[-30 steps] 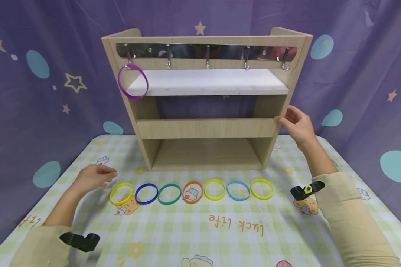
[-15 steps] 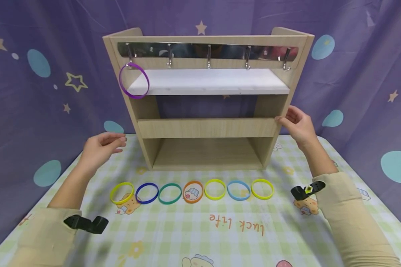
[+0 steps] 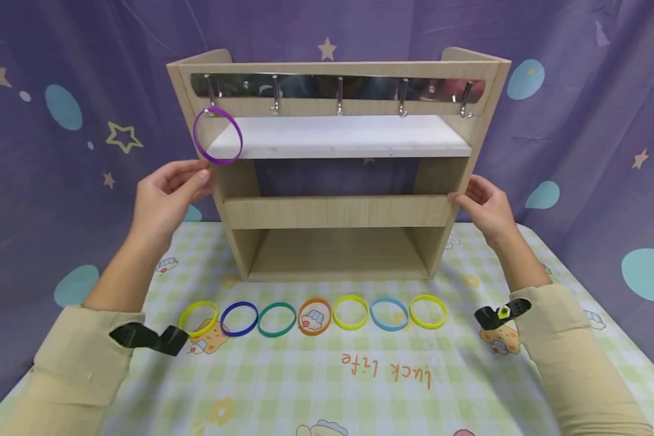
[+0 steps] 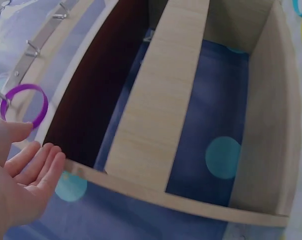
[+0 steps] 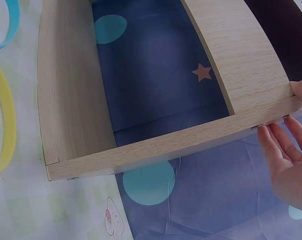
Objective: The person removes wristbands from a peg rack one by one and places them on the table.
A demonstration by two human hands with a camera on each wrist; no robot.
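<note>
A purple silicone wristband (image 3: 218, 135) hangs from the leftmost hook of a metal strip on a wooden shelf unit (image 3: 335, 212). My left hand (image 3: 166, 197) is just below it, beside the unit's left side panel. In the left wrist view, the left thumb tip appears close to the purple wristband (image 4: 40, 117); whether they touch I cannot tell. The left fingers (image 4: 33, 170) are fairly straight and hold nothing. My right hand (image 3: 485, 206) grips the unit's right side panel, thumb on its front edge and fingers on the outer face (image 5: 273, 150).
In front of the unit lies a row of wristbands: yellow (image 3: 198, 333), dark blue (image 3: 239, 335), green (image 3: 277, 335), orange (image 3: 314, 333), yellow (image 3: 350, 329), light blue (image 3: 389, 329) and yellow (image 3: 428, 327). Other hooks (image 3: 340, 100) line the metal strip. A purple curtain (image 3: 76, 200) stands behind.
My left hand has risen from beside the leftmost yellow wristband to just below the purple one. The right hand stays on the side panel.
</note>
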